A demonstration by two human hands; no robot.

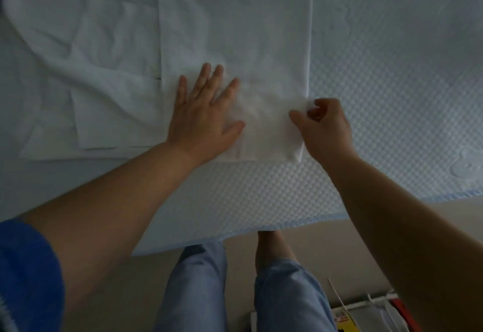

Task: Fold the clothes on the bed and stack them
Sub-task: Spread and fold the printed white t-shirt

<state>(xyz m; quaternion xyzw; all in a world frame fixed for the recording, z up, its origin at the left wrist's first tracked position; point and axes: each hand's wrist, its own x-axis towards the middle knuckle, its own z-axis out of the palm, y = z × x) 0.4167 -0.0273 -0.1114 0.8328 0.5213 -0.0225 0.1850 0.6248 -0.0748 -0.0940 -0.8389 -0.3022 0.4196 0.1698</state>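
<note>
A white garment is being pressed flat on the bed by the left hand while its near corner is being pinched by the right hand

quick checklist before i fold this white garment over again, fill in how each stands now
1. Left hand flat on the white garment, pinning it: ok.
2. Right hand pinching the garment's near right corner: ok.
3. Right and far edges straight: ok.
4. Cloth between the hands smooth: not ok, creased.
5. Loose part on the left tucked in: not ok, spread and wrinkled.
6. Bed on the right has room: ok.
</note>
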